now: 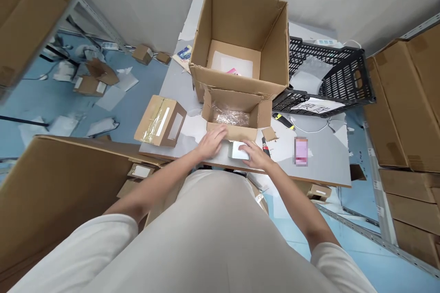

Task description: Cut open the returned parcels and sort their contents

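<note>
My right hand (255, 154) is closed around a small white box (237, 151) at the table's front edge. My left hand (210, 143) lies with its fingers stretched out over the front flap of a small open cardboard box (240, 132). Crumpled clear plastic wrap (231, 115) fills part of that box, and its flaps are spread. Just right of my right hand lies a red and black utility knife (266, 146), with a torn piece of cardboard (270, 134) beside it.
Behind the small box stands a large open carton (240, 80) with a white sheet inside. A taped box (158, 121) sits at left. To the right are a black plastic crate (343, 73), a yellow and black cutter (283, 121) and a blurred pink phone-shaped item (301, 151).
</note>
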### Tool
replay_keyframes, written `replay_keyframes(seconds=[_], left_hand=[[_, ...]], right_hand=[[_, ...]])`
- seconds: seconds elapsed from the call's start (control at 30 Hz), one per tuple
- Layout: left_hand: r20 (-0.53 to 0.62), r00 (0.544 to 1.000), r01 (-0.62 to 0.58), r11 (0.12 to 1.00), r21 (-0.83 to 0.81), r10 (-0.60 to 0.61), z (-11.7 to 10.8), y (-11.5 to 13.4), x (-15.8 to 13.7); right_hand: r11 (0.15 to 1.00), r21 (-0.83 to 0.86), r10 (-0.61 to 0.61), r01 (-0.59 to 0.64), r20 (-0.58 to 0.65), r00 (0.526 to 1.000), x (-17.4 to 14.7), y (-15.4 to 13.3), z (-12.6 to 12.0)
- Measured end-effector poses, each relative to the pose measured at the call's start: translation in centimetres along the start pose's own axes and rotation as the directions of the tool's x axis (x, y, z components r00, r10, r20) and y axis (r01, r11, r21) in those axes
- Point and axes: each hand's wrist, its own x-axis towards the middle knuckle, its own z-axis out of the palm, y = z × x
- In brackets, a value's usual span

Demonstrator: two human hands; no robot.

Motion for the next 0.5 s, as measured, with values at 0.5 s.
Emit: replay_keyframes(seconds=[0.5], left_hand=[[0.115,0.954,0.298,0.864,-0.405,-0.275,4.6,4.6,1.4]], right_hand=[[0.964,0.133,0.241,-0.228,-0.087,0.967,0.9,-1.7,-0.3]])
